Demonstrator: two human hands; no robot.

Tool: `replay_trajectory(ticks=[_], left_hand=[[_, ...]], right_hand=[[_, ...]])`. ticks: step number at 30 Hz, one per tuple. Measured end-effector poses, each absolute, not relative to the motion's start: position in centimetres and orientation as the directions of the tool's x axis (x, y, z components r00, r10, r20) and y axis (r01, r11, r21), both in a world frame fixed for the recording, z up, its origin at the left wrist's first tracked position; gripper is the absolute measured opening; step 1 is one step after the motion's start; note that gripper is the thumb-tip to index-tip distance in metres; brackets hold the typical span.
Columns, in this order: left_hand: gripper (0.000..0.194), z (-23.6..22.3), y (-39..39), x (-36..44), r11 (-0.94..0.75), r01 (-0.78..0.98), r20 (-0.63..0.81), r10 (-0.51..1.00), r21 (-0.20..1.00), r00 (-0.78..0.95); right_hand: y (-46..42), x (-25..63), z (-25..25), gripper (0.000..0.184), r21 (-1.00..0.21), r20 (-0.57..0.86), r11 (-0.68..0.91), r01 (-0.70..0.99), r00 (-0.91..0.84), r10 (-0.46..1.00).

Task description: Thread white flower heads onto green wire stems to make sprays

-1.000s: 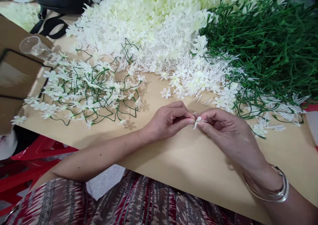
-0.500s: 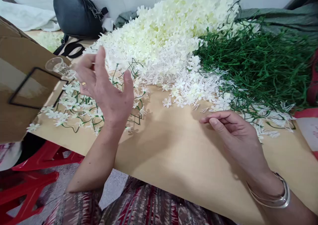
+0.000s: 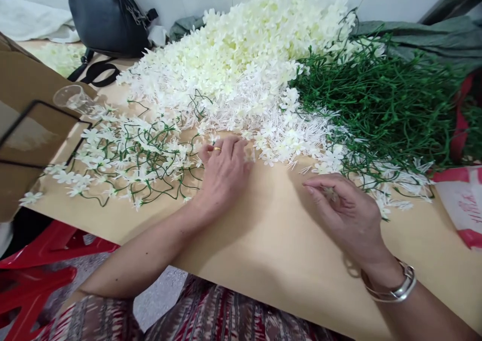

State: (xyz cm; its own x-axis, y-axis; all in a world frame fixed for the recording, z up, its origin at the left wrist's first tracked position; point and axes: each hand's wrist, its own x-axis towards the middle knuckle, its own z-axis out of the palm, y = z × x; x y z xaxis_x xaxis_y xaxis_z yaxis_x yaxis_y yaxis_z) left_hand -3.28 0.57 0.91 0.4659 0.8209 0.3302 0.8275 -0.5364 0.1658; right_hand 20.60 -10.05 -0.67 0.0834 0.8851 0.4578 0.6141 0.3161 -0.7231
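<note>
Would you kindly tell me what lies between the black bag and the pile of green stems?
Between the black bag and the green pile lies mostly a heap of white flowers, as the head view shows.

Cardboard box (image 3: 33, 85) cut off left; item (image 3: 330, 194) within right hand (image 3: 348, 213) unclear.

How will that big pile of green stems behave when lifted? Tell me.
The green stems look thin and curve every which way, so they would probably flex rather than stay straight. They lie tangled, so pulling one may drag others along. The pile is likely light for its bulk, being made of slender strands.
</note>
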Motion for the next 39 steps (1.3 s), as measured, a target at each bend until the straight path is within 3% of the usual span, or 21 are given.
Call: replay_trajectory(ticks=[4, 6, 10, 12, 15, 18, 23, 26, 31, 35, 39], left_hand=[[0.017, 0.7, 1.8, -4.1, -0.535, 0.835, 0.308, 0.823, 0.133, 0.478], [0.015, 1.2, 1.7, -4.1, -0.589, 0.783, 0.34, 0.791, 0.201, 0.508], [0.011, 2.5, 0.3, -3.3, -0.651, 0.493, 0.363, 0.745, 0.577, 0.559], [0.011, 2.6, -0.5, -2.8, -0.551, 0.317, 0.295, 0.752, 0.772, 0.589], [0.006, 1.9, -1.3, -2.3, -0.314, 0.163, 0.151, 0.77, 0.935, 0.62], [0.012, 0.9, -1.7, -1.9, -0.15, 0.098, 0.056, 0.776, 0.984, 0.628], [0.01, 0.2, -2.0, -1.4, -0.174, 0.084, 0.084, 0.776, 0.981, 0.625], [0.013, 0.2, -2.1, -1.2, -0.192, 0.091, 0.102, 0.798, 0.977, 0.594], [0.018, 0.1, -2.1, -1.0, -0.086, 0.065, 0.04, 0.852, 0.994, 0.521], [0.022, -0.2, -2.2, -1.0, -0.055, 0.077, 0.009, 0.869, 0.996, 0.494], [0.026, -0.3, -2.2, -0.9, -0.035, 0.076, -0.007, 0.869, 0.997, 0.495]], right_hand=[[-9.5, 21.2, -0.6, 0.014, -0.649, 0.51, 0.326, 0.687, 0.075, 0.857], [-9.2, 21.5, -0.6, 0.01, -0.644, 0.517, 0.283, 0.711, 0.131, 0.846], [-8.7, 21.9, -0.5, 0.008, -0.614, 0.561, 0.236, 0.754, 0.206, 0.802], [-8.5, 22.2, -0.4, 0.008, -0.578, 0.6, 0.228, 0.783, 0.219, 0.769], [-8.3, 22.5, -0.3, 0.01, -0.528, 0.624, 0.213, 0.822, 0.205, 0.754], [-8.1, 22.7, -0.6, 0.012, -0.443, 0.628, 0.247, 0.862, 0.102, 0.771], [-8.0, 21.9, -1.7, 0.028, -0.255, 0.567, 0.253, 0.933, -0.068, 0.821], [-8.5, 21.1, -1.5, 0.022, -0.142, 0.53, 0.226, 0.964, -0.119, 0.84], [-9.7, 20.6, -0.1, 0.018, -0.027, 0.48, 0.329, 0.944, -0.277, 0.833], [-10.0, 20.8, -0.2, 0.032, -0.13, 0.472, 0.371, 0.919, -0.272, 0.838], [-9.8, 20.4, 0.0, 0.04, -0.438, 0.577, 0.388, 0.811, -0.078, 0.813]])
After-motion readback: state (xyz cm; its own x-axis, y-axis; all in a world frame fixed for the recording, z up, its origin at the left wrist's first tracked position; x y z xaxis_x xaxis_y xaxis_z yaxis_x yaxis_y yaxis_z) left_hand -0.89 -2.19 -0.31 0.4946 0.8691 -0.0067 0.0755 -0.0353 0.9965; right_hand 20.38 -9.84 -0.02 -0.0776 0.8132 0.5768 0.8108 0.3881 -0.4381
